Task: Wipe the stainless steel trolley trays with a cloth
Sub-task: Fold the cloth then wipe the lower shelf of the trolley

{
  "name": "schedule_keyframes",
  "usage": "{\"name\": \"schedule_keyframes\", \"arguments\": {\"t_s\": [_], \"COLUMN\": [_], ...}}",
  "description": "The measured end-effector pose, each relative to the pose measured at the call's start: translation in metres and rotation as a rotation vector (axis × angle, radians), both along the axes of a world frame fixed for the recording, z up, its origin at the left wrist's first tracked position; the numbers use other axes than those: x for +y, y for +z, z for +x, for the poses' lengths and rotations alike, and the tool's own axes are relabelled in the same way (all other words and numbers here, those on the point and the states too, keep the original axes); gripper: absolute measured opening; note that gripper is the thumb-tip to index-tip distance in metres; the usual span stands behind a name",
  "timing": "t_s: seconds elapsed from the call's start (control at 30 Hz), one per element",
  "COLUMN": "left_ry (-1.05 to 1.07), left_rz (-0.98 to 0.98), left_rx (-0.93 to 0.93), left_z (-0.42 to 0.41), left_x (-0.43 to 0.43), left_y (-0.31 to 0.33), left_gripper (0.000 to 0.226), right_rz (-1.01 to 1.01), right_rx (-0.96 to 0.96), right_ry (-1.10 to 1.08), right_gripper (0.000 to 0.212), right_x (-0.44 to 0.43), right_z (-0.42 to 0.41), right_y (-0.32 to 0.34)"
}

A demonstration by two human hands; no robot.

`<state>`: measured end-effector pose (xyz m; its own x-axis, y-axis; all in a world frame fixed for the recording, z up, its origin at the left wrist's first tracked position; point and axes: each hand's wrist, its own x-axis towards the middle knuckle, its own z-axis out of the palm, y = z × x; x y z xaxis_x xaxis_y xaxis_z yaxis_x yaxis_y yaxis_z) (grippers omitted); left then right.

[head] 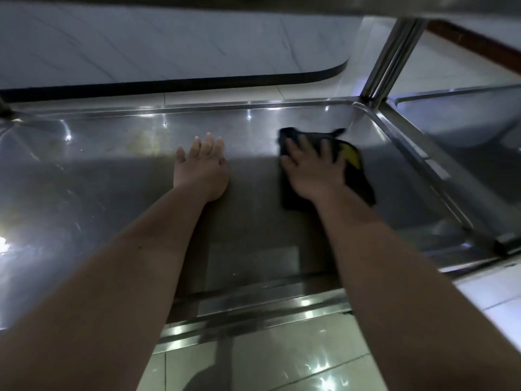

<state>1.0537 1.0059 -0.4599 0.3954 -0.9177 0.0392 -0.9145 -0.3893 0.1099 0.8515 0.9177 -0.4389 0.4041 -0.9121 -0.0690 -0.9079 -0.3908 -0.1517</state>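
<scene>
A dark cloth (363,182) (yellow patch showing) is pressed into the tray (400,142) by the right hand (315,167), fingers (296,143) spread; the left hand (201,167) is laid flat beside it, fingers together.

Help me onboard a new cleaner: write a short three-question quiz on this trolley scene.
1. Which hand is on the cloth? A the left, B the right, C both.
2. True or false: the left hand lies flat on the bare tray.
3. Fill in: the cloth is black with a ___ patch.

Key:
1. B: the right hand presses the cloth with spread fingers.
2. True.
3. Yellow.
</scene>
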Motion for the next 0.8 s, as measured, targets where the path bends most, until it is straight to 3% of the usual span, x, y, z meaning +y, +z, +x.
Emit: {"name": "schedule_keyframes", "arguments": {"t_s": [0.1, 0.23, 0.4, 0.53, 0.67, 0.8], "left_ry": [0.018, 0.05, 0.022, 0.14, 0.105, 0.106], "left_rz": [-0.042, -0.261, -0.128, 0.052, 0.122, 0.095], "left_rx": [0.052, 0.402, 0.102, 0.056, -0.011, -0.006], "left_z": [-0.001, 0.012, 0.107, 0.145, 0.142, 0.141], "left_x": [0.003, 0.021, 0.071, 0.1, 0.097, 0.1], "left_y": [0.004, 0.019, 0.026, 0.012, 0.012, 0.012], "left_gripper": [0.052, 0.047, 0.05, 0.054, 0.052, 0.05], "right_rz": [-0.018, -0.013, 0.001, -0.012, 0.01, 0.02], "right_rx": [-0.014, -0.051, -0.02, -0.002, 0.007, 0.017], "right_ry": [0.227, 0.211, 0.183, 0.176, 0.141, -0.11], "right_gripper": [0.054, 0.053, 0.053, 0.053, 0.054, 0.055], "right_x": [0.05, 0.056, 0.056, 0.054, 0.047, 0.046], "right_z": [0.057, 0.064, 0.065, 0.066, 0.076, 0.125], "right_y": [-0.006, -0.005, -0.005, -0.006, -0.004, 0.004]}}
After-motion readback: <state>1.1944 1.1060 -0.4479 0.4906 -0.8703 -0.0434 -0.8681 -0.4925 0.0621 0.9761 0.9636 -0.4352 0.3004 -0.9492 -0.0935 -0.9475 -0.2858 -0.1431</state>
